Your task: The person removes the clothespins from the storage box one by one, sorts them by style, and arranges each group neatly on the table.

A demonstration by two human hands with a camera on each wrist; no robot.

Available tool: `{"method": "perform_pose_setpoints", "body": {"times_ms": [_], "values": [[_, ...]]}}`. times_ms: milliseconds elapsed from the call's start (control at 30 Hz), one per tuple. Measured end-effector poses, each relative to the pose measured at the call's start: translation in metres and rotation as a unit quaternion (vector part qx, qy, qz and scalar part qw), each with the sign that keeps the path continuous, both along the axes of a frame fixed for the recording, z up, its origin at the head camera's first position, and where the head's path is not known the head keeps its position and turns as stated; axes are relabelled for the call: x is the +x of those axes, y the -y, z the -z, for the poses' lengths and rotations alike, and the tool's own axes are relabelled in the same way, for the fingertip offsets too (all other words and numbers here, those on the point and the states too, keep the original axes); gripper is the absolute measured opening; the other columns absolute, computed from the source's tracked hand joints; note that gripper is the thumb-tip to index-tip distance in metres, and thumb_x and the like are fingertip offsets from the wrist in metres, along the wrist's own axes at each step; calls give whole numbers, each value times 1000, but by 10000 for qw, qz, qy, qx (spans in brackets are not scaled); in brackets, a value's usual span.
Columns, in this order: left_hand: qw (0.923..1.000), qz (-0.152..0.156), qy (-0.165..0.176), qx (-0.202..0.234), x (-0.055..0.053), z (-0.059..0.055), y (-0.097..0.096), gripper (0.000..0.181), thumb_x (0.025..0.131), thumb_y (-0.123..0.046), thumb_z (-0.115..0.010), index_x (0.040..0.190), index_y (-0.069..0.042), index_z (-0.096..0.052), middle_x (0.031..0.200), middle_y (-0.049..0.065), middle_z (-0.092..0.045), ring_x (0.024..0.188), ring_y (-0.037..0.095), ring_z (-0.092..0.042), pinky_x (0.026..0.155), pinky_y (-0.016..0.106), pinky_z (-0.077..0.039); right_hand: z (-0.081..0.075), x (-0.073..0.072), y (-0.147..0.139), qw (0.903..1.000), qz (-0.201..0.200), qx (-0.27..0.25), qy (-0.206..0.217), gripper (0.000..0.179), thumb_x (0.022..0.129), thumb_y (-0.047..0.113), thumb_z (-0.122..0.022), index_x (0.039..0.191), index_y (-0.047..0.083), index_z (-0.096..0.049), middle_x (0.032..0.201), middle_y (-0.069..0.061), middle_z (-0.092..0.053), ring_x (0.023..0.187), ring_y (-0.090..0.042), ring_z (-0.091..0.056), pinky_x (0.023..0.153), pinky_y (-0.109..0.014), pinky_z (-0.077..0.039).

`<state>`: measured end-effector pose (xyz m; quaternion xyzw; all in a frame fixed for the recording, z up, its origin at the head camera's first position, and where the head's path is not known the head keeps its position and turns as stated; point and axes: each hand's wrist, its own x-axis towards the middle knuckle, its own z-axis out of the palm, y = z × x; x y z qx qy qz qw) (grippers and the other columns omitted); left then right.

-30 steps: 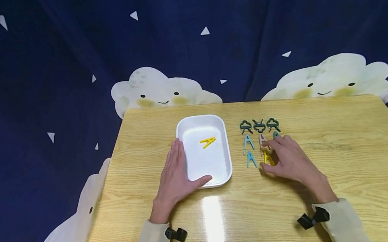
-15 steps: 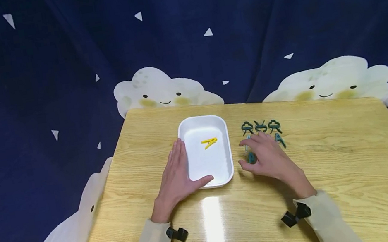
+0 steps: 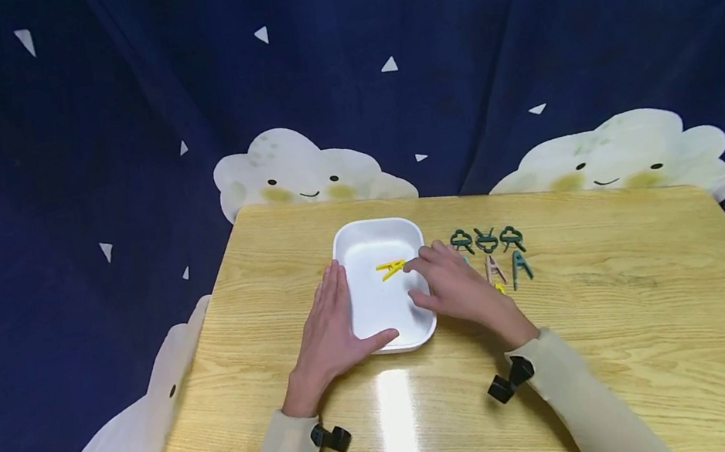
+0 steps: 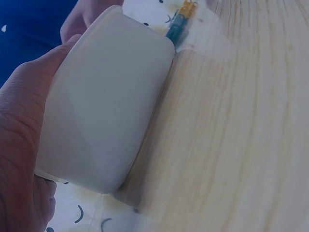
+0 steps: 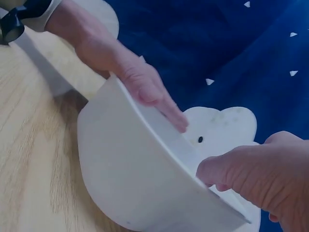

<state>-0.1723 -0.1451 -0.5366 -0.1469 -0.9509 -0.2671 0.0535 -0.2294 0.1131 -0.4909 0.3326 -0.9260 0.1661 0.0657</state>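
Note:
A white plastic tray (image 3: 374, 222) stands on the table, with a yellow clothespin (image 3: 391, 268) lying inside it. My left hand (image 3: 330, 328) rests along its left side, fingers straight, the thumb stretched across the near rim. Over the right rim reaches my right hand (image 3: 457, 286), thumb and index apart. Its index fingertip is close to the yellow clothespin; no grip on it shows. In the right wrist view the tray wall (image 5: 130, 159) hides the right fingertips. Right of the tray lie a pink clothespin (image 3: 493, 269), a teal one (image 3: 519, 266) and a partly hidden yellow one (image 3: 500, 288).
Several dark green cloud-shaped clips (image 3: 487, 241) lie in a row behind the clothespins. The wooden table (image 3: 626, 296) extends to the right. A dark blue curtain (image 3: 325, 67) with cloud prints hangs behind it. My right hand covers part of the clothespin rows.
My right hand has moved left from the yellow clothespin on the table, past the blue ones, to the tray's right rim. My left hand has stayed at the tray.

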Motion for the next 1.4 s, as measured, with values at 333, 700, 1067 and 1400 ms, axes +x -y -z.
{"method": "perform_pose_setpoints", "body": {"times_ms": [333,700,1067,1400], "values": [[9999,37,10,-105,1,0,1,141,76,-92,-59,167,-2,0,176,9,7,162,20,3,131,40,-10,11,-28,26,9986,-40,526,89,34,94,20,-72,124,5,-73,110,-10,-64,97,-28,-48,88,-42,-43],[9999,65,-61,-136,0,0,1,140,76,-92,-59,166,-2,-2,176,15,-1,162,19,3,131,39,-11,21,-44,50,9864,297,1586,-312,17,87,18,-74,98,5,-72,93,-10,-62,88,-29,-47,80,-41,-42],[9998,66,-125,-142,1,1,2,140,77,-93,-57,166,-1,-2,176,15,-1,162,18,3,131,40,-12,24,-42,58,9866,5,1618,-226,20,90,12,-77,108,18,-79,96,-8,-64,89,-27,-48,79,-40,-44],[9998,101,-151,-129,0,2,2,139,77,-92,-57,166,0,-3,176,11,5,162,22,1,131,40,-11,18,-28,61,9918,-819,986,30,36,87,-2,-73,114,20,-82,93,-3,-61,87,-22,-47,76,-35,-42]]}}
